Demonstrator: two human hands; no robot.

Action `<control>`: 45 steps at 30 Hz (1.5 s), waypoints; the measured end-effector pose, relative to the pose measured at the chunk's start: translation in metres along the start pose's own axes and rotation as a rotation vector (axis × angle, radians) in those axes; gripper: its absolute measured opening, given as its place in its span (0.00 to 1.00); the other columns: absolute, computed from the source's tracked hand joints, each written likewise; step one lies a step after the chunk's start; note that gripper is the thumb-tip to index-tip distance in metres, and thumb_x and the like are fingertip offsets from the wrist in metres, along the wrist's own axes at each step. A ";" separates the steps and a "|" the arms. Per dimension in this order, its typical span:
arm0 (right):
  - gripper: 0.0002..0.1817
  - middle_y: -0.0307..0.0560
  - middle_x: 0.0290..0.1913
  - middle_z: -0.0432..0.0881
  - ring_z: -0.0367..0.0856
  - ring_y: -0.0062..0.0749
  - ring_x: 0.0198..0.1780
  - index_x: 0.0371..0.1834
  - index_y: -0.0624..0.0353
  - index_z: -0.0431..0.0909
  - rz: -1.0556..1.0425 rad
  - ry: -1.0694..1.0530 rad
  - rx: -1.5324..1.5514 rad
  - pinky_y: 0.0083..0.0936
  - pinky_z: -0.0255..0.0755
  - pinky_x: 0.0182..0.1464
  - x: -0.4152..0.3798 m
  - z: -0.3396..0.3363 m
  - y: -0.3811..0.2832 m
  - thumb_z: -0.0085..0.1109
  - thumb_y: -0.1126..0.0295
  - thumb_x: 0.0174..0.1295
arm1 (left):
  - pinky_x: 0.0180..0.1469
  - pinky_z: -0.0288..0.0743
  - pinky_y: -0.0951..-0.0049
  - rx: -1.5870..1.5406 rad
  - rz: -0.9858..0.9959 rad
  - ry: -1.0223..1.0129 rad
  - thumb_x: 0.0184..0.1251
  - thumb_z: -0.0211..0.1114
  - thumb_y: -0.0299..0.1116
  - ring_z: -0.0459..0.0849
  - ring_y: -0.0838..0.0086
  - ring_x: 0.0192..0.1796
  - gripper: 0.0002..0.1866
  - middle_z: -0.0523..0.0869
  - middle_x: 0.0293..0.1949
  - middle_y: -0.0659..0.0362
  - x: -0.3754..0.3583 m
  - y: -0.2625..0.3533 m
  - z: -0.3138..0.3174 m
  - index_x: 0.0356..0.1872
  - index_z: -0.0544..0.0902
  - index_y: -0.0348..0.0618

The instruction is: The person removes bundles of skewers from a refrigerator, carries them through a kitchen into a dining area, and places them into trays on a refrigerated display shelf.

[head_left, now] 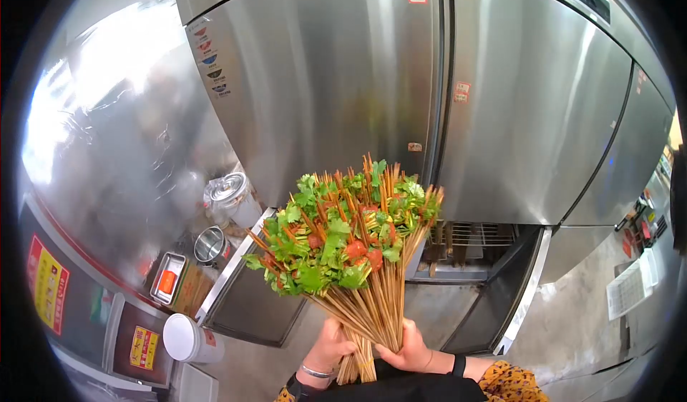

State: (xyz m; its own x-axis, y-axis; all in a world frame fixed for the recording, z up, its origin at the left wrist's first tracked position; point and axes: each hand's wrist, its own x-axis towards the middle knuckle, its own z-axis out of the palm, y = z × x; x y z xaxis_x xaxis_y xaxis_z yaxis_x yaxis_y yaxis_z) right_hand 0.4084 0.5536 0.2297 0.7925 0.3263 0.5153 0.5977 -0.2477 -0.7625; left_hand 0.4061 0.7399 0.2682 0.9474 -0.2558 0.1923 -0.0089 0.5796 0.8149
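A large bundle of wooden skewers [372,305] fans out in front of me, held by the bare stick ends. Green cilantro [311,277] and pieces of red meat [356,249] are threaded at its upper end, with thin stick tips poking out above. My left hand [330,345] is wrapped round the left side of the sticks, thumb toward the middle. On the other side my right hand [406,348] grips the same bundle. A rubber band [366,368] seems to circle some sticks near the bottom. The palms and some fingers are hidden.
A steel refrigerator [336,80] stands ahead. Its lower left door [254,298] and lower right door [501,294] hang open, showing a wire rack [479,234]. A white bucket [184,337], metal pot [211,244] and metal tray [169,279] are at left; a white basket [632,284] is at right.
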 end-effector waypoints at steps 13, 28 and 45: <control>0.38 0.49 0.48 0.75 0.77 0.35 0.46 0.59 0.61 0.64 0.072 -0.054 -0.068 0.28 0.72 0.43 0.050 -0.074 -0.031 0.71 0.59 0.47 | 0.50 0.75 0.72 0.476 -0.009 0.135 0.53 0.71 0.25 0.81 0.75 0.46 0.20 0.84 0.44 0.57 0.014 0.003 0.012 0.48 0.78 0.34; 0.33 0.45 0.57 0.73 0.74 0.28 0.56 0.62 0.63 0.62 0.508 0.075 0.960 0.29 0.69 0.59 0.064 -0.007 -0.019 0.66 0.78 0.53 | 0.54 0.74 0.69 0.323 -0.173 0.141 0.48 0.71 0.19 0.79 0.71 0.52 0.30 0.80 0.51 0.58 0.014 -0.016 -0.006 0.56 0.73 0.39; 0.24 0.43 0.53 0.76 0.74 0.27 0.54 0.58 0.61 0.67 0.697 0.008 1.244 0.27 0.69 0.58 0.040 -0.003 0.003 0.60 0.71 0.60 | 0.51 0.76 0.73 0.240 -0.336 0.167 0.52 0.69 0.21 0.81 0.73 0.48 0.25 0.82 0.48 0.58 0.002 -0.025 -0.007 0.53 0.75 0.37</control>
State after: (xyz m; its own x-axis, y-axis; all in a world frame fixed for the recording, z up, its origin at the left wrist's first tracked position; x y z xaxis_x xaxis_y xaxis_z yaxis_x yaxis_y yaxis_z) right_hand 0.4423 0.5626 0.2489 0.8786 0.4664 -0.1028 -0.3987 0.5976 -0.6957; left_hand 0.4100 0.7299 0.2442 0.9489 -0.2593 -0.1800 0.2531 0.2846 0.9246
